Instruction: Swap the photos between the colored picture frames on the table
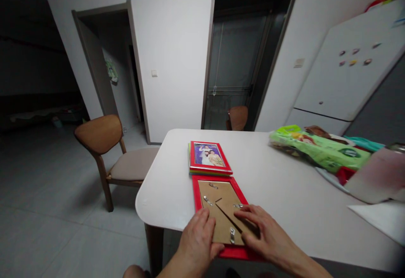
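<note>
A red picture frame [196,188] lies face down near the front edge of the white table, showing its brown backing board [218,223] with several metal clips and a cut stand flap. My left hand [198,236] grips the frame's lower left side, thumb along the bottom edge. Over the lower right part of the board, my right hand [265,233] is curled, fingertips near the right clip [238,205] and thumb by the stand flap's lower end. Just beyond, a stack of picture frames [210,159] has a red one on top, holding a photo of people.
On the right of the table [253,151] lie a green plastic package [319,147], a pinkish translucent container [376,174] and white paper [382,219]. A wooden chair [134,164] stands at left. Behind are doorways and a white fridge [341,75].
</note>
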The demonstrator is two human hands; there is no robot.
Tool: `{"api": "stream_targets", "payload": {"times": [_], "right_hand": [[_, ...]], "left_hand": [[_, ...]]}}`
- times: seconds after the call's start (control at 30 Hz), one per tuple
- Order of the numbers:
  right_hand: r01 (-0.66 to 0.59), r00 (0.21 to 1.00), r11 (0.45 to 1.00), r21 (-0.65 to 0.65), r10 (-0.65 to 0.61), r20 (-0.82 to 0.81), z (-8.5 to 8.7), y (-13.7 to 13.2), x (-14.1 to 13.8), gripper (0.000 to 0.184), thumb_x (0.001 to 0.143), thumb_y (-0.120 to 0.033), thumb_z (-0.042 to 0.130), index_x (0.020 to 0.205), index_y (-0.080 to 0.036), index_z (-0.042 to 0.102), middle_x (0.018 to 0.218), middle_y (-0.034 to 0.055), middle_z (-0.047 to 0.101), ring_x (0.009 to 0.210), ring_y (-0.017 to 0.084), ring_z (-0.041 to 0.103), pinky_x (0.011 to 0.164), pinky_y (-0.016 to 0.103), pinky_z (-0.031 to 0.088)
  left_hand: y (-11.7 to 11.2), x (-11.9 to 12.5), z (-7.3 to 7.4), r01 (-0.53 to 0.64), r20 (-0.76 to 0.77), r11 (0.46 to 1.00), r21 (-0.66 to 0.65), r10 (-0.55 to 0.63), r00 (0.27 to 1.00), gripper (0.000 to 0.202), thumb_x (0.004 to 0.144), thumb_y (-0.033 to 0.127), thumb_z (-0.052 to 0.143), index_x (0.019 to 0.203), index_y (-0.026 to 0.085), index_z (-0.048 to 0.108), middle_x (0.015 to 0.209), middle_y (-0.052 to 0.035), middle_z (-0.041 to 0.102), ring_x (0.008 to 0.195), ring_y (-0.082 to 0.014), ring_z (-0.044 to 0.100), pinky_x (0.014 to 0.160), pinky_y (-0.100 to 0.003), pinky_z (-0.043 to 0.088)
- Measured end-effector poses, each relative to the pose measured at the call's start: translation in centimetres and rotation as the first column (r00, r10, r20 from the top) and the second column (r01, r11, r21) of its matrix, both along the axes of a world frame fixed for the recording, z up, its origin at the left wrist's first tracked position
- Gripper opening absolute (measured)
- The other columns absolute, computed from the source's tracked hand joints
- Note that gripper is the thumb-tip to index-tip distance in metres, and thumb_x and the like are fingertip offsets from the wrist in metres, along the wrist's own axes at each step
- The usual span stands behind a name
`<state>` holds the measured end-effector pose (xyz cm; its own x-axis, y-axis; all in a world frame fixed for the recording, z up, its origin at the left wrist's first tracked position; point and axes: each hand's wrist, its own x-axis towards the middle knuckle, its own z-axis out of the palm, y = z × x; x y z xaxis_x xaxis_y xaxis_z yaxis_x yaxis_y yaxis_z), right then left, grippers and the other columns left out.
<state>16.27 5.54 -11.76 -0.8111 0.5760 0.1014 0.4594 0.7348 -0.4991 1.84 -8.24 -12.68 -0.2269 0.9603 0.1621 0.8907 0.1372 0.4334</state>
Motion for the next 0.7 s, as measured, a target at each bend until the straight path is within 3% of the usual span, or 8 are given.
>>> {"api": "stream_targets", "payload": {"times": [0.23,0.43,0.53,0.7], "right_hand": [[0.059,0.998,0.986,0.156,-0.060,0.003,-2.3,0.6,-0.5,0.042,0.059,-0.023,0.047,0.100,-0.021,0.059,0.105,0.0076,0.054,0.097,0.022,0.045,0.085,0.034,0.032],[0.041,0.998,0.982,0.186,-0.032,-0.054,-2.0,1.0,-0.5,0.036,0.065,-0.032,0.048,0.097,-0.021,0.060,0.102,0.0080,0.056,0.095,0.022,0.046,0.083,0.036,0.035],[0.086,0.995,0.968,0.238,-0.073,-0.063,-2.0,2.1,-0.8,0.034,0.073,-0.033,0.041,0.095,-0.018,0.062,0.100,0.0101,0.056,0.092,0.022,0.047,0.081,0.036,0.036],[0.125,0.992,0.941,0.316,-0.121,-0.031,-2.2,3.5,-1.7,0.033,0.077,-0.026,0.036,0.091,-0.017,0.063,0.096,0.0112,0.055,0.088,0.022,0.046,0.079,0.034,0.037]], "left_hand": [[0.6,-0.6,0.4,0.059,0.028,0.997,-0.050,-0.058,0.998,0.038,0.072,0.031,0.053,0.108,0.016,0.049,0.121,-0.0109,0.046,0.116,-0.0245,0.034,0.097,-0.048,0.019],[-0.3,-1.2,-1.0,0.138,0.045,0.990,-0.009,-0.138,0.989,0.057,0.060,0.044,0.063,0.106,0.018,0.045,0.128,-0.0099,0.036,0.120,-0.0240,0.027,0.099,-0.045,0.015],[-0.3,-1.5,-1.5,0.172,0.041,0.985,0.017,-0.173,0.984,0.045,0.059,0.039,0.066,0.095,0.020,0.048,0.125,-0.0068,0.041,0.117,-0.0219,0.030,0.098,-0.042,0.018],[-0.1,-1.7,-1.2,0.214,0.057,0.974,0.072,-0.218,0.974,0.034,0.060,0.036,0.066,0.086,0.020,0.049,0.118,-0.0038,0.047,0.110,-0.0193,0.039,0.095,-0.037,0.022]]}}
